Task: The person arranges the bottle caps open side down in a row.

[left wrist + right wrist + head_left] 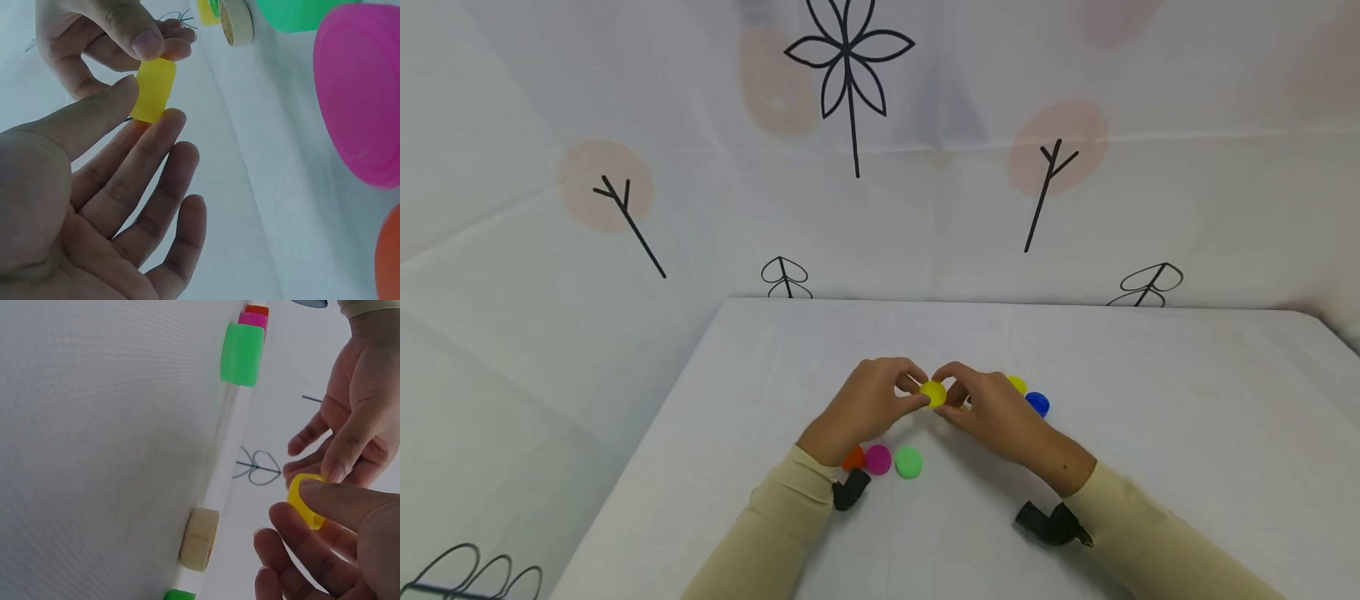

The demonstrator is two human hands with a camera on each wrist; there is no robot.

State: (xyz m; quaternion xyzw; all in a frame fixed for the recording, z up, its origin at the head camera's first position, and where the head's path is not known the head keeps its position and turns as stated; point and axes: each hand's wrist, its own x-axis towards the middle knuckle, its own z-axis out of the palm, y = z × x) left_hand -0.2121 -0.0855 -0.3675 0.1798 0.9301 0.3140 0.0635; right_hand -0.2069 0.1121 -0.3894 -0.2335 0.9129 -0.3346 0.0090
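Observation:
A small round yellow cap (pixel 933 393) is held up above the table between both hands. My left hand (pixel 868 408) pinches one side of it between thumb and forefinger. In the left wrist view its other fingers are spread loosely below the yellow cap (pixel 155 90). My right hand (pixel 1000 414) grips the opposite side, its thumb laid across the yellow cap (pixel 306 506) in the right wrist view. Below the left hand, orange (pixel 853 459), magenta (pixel 877 459) and light green (pixel 908 462) round pieces lie in a row.
Behind the right hand lie another yellow piece (pixel 1017 384) and a blue cap (pixel 1037 404). A beige short cylinder (pixel 200 540) and a green piece (pixel 180 594) rest on the white table (pixel 797 333). Patterned white cloth (pixel 940 217) hangs behind the table.

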